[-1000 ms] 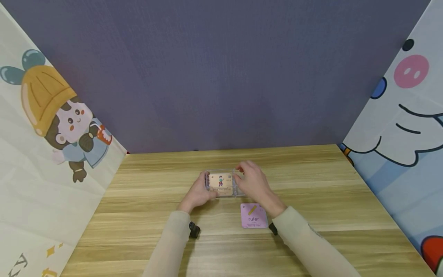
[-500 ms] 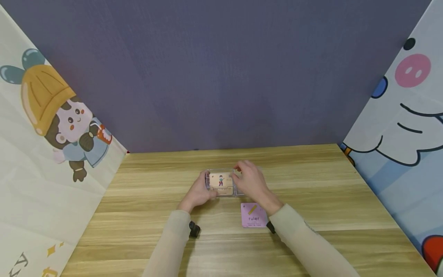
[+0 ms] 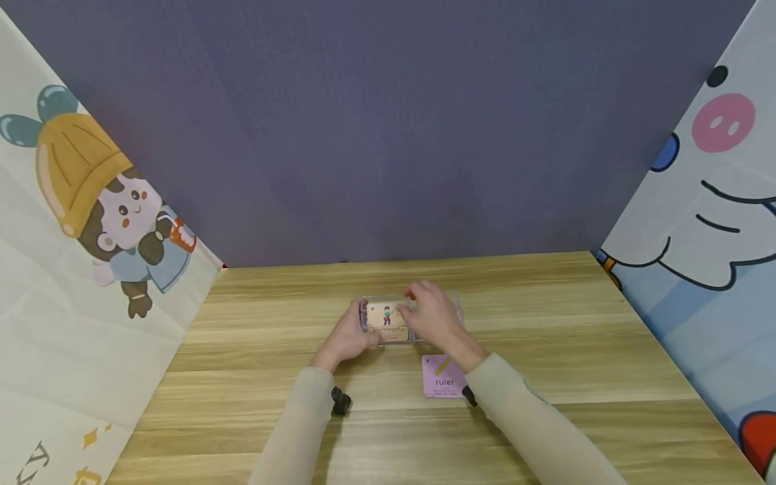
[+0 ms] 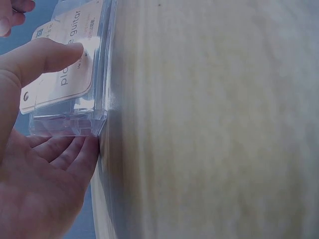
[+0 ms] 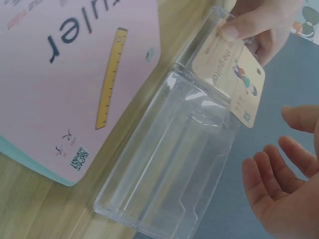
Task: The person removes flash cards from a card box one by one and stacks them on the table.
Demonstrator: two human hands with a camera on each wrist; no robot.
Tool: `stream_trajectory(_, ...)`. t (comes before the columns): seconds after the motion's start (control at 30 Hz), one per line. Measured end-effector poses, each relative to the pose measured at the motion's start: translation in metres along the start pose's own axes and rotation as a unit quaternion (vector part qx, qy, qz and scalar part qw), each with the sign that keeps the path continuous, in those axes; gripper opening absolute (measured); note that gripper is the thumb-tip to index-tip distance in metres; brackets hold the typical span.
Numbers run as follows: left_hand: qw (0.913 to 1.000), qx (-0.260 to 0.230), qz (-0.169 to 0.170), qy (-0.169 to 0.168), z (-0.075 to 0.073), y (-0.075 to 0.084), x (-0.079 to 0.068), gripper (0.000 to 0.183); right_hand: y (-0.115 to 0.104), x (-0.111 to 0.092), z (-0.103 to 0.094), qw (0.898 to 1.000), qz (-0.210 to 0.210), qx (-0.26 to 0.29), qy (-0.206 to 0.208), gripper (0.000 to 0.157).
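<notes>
A clear plastic two-compartment box (image 5: 159,169) lies on the wooden table. Its left compartment carries a cream card (image 3: 377,316) with a guitar-player picture, which tilts up and juts past the far rim in the right wrist view. My left hand (image 3: 347,339) grips the box's left end, thumb on the card's face and fingers against the end wall. Over the right compartment, my right hand (image 3: 433,313) hovers with loosely bent fingers and nothing between them; its fingertips are near the card's right edge. Inside the right compartment, no card shows.
Between the forearms, on the near side of the box, lies a pink ruler card (image 3: 439,384), apparently atop a teal-edged layer (image 5: 35,162). A blue-grey panel (image 3: 388,135) stands behind the table (image 3: 545,350), with cartoon-printed sheets at both sides.
My right hand has shifted slightly left toward the guitar card, showing more of the box's right end. The left hand, box and ruler card stay put.
</notes>
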State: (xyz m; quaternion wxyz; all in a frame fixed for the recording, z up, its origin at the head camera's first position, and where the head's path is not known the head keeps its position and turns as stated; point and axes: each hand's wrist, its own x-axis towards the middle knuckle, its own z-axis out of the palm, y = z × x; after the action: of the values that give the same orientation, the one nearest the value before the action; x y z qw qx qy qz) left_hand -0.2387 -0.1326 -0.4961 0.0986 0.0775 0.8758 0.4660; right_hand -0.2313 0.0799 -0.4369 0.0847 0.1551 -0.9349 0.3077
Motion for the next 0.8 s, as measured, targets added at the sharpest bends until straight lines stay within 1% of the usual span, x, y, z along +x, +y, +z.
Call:
stream_trajectory(0.33,1.0,-0.001,-0.005,-0.002,0.001,0.001,0.0,0.103,0.0,0.003,0.006,0.999,-0.02,-0.042,-0.016,0.03)
stream_trajectory(0.8,1.0,-0.008,-0.006,-0.001,0.003,-0.002,0.003,0.102,0.003,0.008,0.013,0.998,-0.021,-0.051,-0.033,0.032)
